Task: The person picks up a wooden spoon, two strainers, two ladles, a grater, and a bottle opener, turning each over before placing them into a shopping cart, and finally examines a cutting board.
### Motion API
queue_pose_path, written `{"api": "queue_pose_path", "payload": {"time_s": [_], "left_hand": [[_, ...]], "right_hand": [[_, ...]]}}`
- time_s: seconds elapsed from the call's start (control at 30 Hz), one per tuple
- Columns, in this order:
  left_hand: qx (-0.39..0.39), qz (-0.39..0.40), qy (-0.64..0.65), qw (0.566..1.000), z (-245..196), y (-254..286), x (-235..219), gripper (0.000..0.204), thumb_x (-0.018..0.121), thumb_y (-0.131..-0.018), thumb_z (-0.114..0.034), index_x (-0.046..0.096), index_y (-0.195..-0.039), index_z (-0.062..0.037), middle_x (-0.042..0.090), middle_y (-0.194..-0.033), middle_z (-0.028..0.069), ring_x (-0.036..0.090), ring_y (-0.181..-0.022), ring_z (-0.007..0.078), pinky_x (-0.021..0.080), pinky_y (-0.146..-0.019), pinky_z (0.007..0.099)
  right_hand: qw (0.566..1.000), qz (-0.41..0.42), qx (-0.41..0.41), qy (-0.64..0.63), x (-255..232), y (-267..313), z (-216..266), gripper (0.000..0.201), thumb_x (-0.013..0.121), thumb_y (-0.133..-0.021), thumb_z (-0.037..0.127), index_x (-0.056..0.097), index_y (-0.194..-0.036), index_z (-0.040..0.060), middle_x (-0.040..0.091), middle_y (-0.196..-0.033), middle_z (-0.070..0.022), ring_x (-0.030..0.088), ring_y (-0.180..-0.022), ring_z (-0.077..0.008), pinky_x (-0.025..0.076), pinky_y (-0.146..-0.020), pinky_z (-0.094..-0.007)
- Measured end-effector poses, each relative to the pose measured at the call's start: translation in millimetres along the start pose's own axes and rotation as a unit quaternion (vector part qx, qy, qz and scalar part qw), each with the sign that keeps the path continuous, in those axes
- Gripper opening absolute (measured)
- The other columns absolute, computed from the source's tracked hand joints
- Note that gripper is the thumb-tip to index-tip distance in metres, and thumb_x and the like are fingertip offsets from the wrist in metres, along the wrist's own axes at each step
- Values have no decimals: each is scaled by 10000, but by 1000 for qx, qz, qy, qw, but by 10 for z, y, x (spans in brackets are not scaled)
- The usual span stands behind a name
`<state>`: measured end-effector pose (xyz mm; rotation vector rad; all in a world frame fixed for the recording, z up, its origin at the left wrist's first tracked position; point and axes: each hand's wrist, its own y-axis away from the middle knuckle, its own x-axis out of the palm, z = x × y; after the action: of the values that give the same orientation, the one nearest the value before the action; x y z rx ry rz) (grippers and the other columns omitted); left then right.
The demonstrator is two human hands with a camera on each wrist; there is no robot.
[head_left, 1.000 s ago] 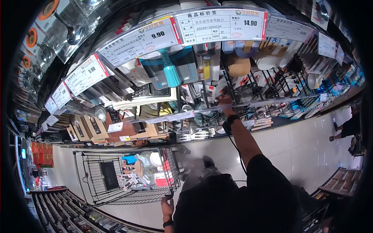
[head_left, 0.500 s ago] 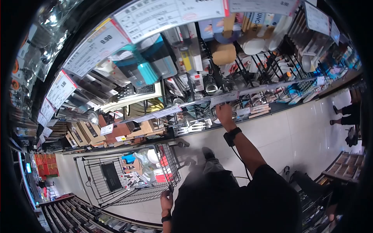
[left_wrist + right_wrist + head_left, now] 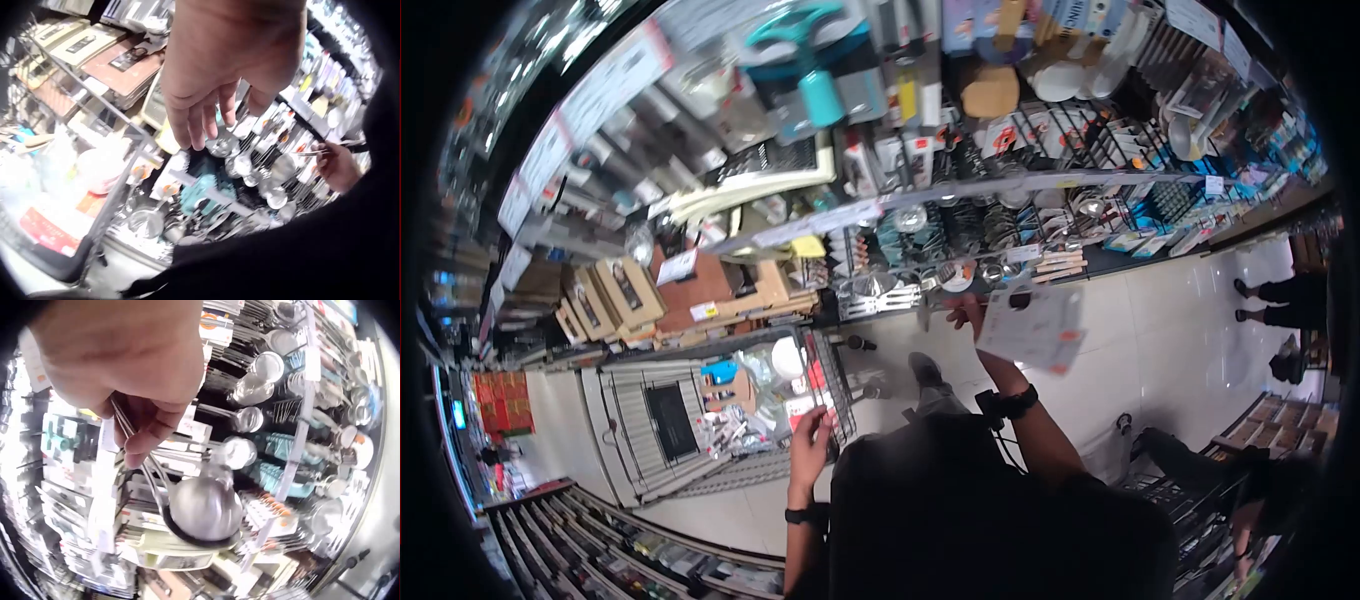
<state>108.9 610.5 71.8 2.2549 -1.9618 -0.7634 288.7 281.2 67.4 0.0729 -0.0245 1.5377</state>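
Out from the shelf front, my right hand [image 3: 972, 312] pinches a metal ladle [image 3: 206, 509] by its thin handle, the round bowl hanging below the fingers in the right wrist view. A white backing card [image 3: 1035, 330] shows beside this hand in the head view. My left hand [image 3: 808, 452] hovers at the near end of the shopping cart [image 3: 730, 478], holding nothing; its fingers [image 3: 195, 128] hang loosely extended in the left wrist view. Inside the cart lie a white bowl-like item [image 3: 786, 355], a red-and-white package and several wrapped goods.
A long shelf of hanging kitchen utensils runs across the front, edged by a price rail [image 3: 970, 188]. Wooden boards [image 3: 628, 285] stand at its left. Another shelf [image 3: 540, 540] lies behind the cart. At the right are a person's legs [image 3: 1280, 300] and another person beside a cart.
My right hand has drawn back from the shelf, and the ladle and white card now show with it. My left hand has come off the cart handle and moved forward, fingers loosened.
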Motion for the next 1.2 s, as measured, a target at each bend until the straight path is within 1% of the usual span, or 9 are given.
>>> {"api": "queue_pose_path", "payload": {"time_s": [0.2,0.3,0.37,0.47,0.67,0.73,1.0,1.07,1.2], "left_hand": [[110,45,46,992,-1026,251,-222,365,608,-955,-196,569,-1278,-30,589,-1289,125,526,-1239,230,379,-1038,314],[190,26,12,981,-1236,571,-502,351,631,-940,-181,586,-1251,-24,616,-1249,117,601,-1138,216,438,-970,303],[109,101,18,989,-1239,837,-726,291,644,-931,-156,625,-1181,-9,683,-1100,105,667,-970,171,492,-859,277],[121,69,62,988,-733,1115,-989,216,634,-936,-131,653,-1101,8,718,-937,76,681,-830,119,505,-758,246],[73,57,249,964,-224,1675,-1522,222,578,-981,-135,653,-1087,45,721,-940,83,675,-928,145,511,-801,276],[29,129,404,905,-144,1876,-1668,281,542,-1001,-185,638,-1115,53,716,-968,92,675,-949,157,507,-838,295],[72,103,292,948,67,2217,-1959,291,558,-977,-247,656,-1065,12,709,-962,79,665,-916,139,502,-832,286],[82,70,296,949,57,2335,-2040,304,575,-971,-270,666,-1036,13,702,-916,69,648,-871,113,492,-784,261],[65,35,449,890,69,2423,-2124,325,601,-965,-277,678,-1019,34,666,-839,47,575,-775,73,442,-714,234]], "right_hand": [[983,132,95,-87,851,627,732,468,423,-1020,338,627,-720,42,655,-679,-70,487,-505,-66,332,-452,-214],[961,236,75,-127,1464,973,985,405,458,-995,330,587,-737,46,620,-643,-64,464,-472,-64,325,-434,-208],[938,309,93,-126,1842,1199,1017,391,469,-991,335,590,-762,41,620,-655,-65,463,-471,-66,333,-432,-206],[887,416,143,-142,2357,1563,1092,354,494,-985,328,591,-806,38,631,-710,-68,478,-477,-73,365,-435,-199],[913,343,222,-6,3056,2315,1234,267,561,-979,288,601,-868,48,561,-671,1,458,-462,-63,358,-434,-212],[940,278,187,-64,3174,2539,1113,191,611,-959,226,607,-874,55,542,-665,29,408,-488,-29,287,-445,-215],[901,349,233,-105,3393,3044,1173,221,588,-956,110,599,-1133,-21,603,-767,11,441,-529,-13,311,-436,-182],[891,376,236,-92,3368,3142,1203,223,556,-976,121,605,-1148,-12,638,-841,-43,494,-547,-40,413,-505,-203],[904,374,183,-98,3315,3281,1302,287,545,-985,151,592,-1212,-20,639,-953,-72,618,-792,-111,489,-654,-255]]}}
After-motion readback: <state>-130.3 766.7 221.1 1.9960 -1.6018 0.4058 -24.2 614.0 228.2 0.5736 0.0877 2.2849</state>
